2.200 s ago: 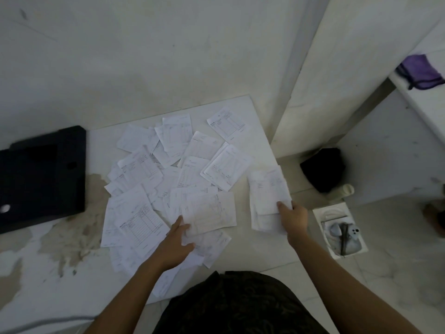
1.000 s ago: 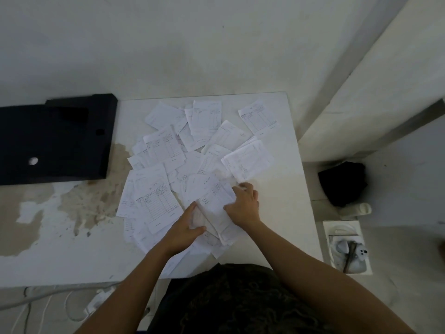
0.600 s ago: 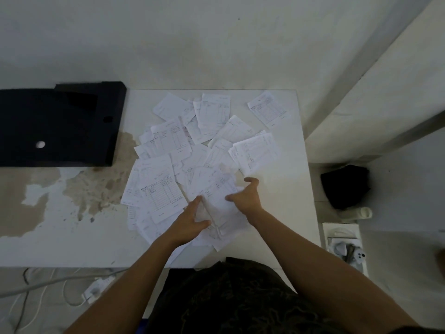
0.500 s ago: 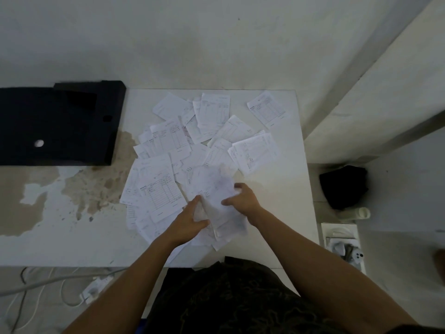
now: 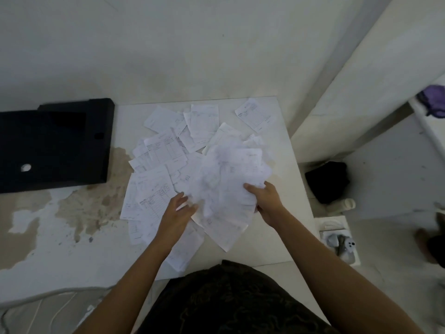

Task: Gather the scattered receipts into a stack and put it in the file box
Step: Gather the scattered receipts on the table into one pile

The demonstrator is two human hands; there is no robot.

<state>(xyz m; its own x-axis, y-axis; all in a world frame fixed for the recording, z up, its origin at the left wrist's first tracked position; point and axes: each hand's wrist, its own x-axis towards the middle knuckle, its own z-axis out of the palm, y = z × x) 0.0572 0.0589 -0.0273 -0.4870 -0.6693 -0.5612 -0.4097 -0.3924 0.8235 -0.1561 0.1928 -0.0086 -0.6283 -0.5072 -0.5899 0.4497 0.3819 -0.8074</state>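
Observation:
Several white receipts (image 5: pixel 161 150) lie scattered and overlapping on the white table (image 5: pixel 286 227). My right hand (image 5: pixel 266 201) grips a loose bundle of receipts (image 5: pixel 228 184), lifted and fanned above the pile. My left hand (image 5: pixel 177 213) touches the bundle's lower left edge with fingers spread. One receipt (image 5: pixel 255 114) lies apart at the far right corner. The black file box (image 5: pixel 53 145) sits at the table's left, well left of both hands.
A brown stained patch (image 5: pixel 79 208) marks the tabletop by the box. On the floor to the right are a black bag (image 5: pixel 327 182), a small white cylinder (image 5: pixel 349 204) and a white tray with a controller (image 5: pixel 339 239). Cables (image 5: pixel 36 307) lie lower left.
My right hand has raised the gathered receipts off the table and they now fan out larger above the pile. My left hand stays at their left edge.

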